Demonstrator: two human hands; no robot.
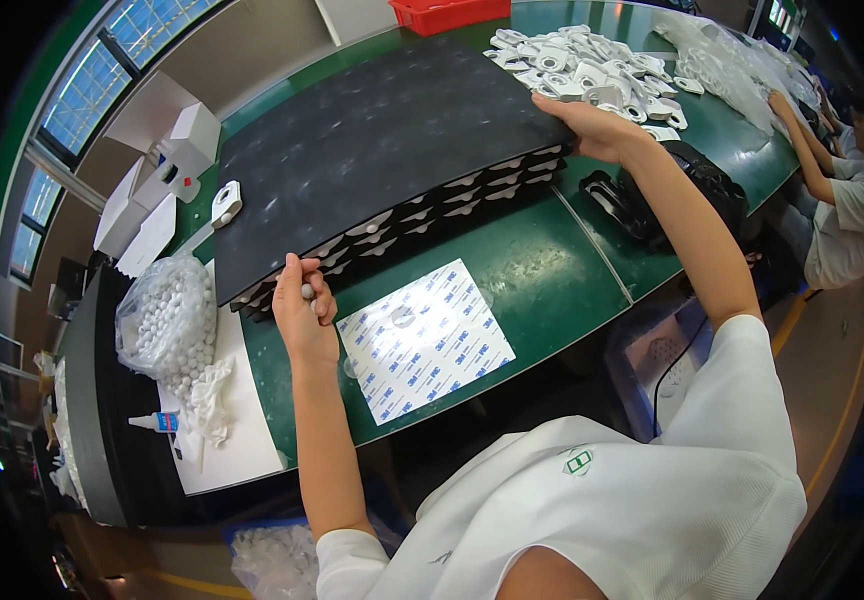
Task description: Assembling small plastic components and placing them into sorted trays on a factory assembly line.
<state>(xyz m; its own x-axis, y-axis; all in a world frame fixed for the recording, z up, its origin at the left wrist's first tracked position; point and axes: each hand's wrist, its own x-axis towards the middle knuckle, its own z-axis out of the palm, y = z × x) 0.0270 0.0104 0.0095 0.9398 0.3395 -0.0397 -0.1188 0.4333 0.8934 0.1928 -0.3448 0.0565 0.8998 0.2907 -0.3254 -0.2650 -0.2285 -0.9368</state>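
Clear plastic bag [131, 342] holds white balls [172, 312], I see. Left hand [304, 308] curls round a ball [307, 291]; right hand [594, 128] pinches the black stack [382, 140].

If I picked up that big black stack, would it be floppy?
Probably not very: the black stack looks board-like, with a broad, nearly flat top. Its layers might slide apart, since gaps show along the side. It could feel awkward, being so wide.

head-worn fisheye | faces down | table [542, 255] near | edges perhaps blurred
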